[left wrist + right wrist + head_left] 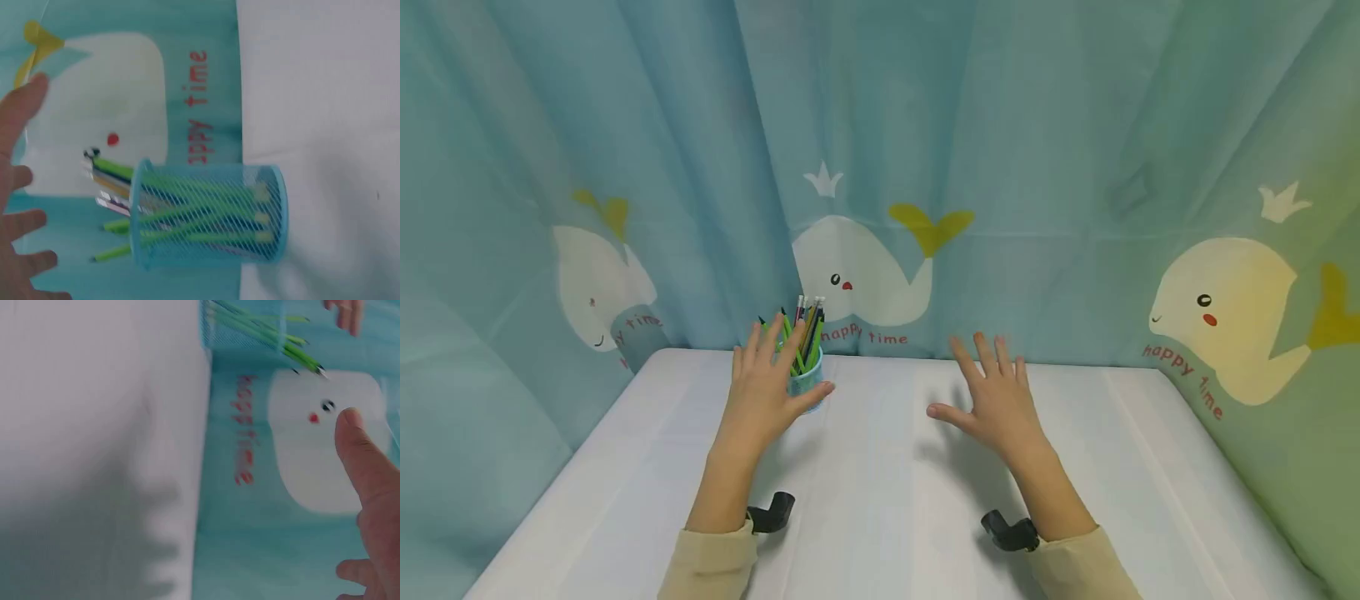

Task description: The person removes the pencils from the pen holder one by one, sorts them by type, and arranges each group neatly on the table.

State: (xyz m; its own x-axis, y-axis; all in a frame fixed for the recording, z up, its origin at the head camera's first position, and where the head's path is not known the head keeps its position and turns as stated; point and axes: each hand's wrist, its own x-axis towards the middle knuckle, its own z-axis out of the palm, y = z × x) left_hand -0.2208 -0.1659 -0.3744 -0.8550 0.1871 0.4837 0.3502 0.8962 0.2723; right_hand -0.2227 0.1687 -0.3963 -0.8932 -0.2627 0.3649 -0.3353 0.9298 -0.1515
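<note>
Pencil cup: light-blue mesh cup (806,381), upright at the far side of the table (880,483), left of the middle.
Contents: green pencils (114,253) and other slim writing tools, leaning at various angles, tops above the rim.
Left hand: left hand (758,398) raised on the near side of the cup, apart from it; fingers spread, grasping nothing.
Right hand: right hand (1000,406) raised over the table, well right of the cup; fingers spread, likewise unladen.
Wrists: black device (772,512) on each, beside beige sleeves (709,562).
Backdrop: blue-green curtain (1037,167), white whales, "happy time" lettering.
</note>
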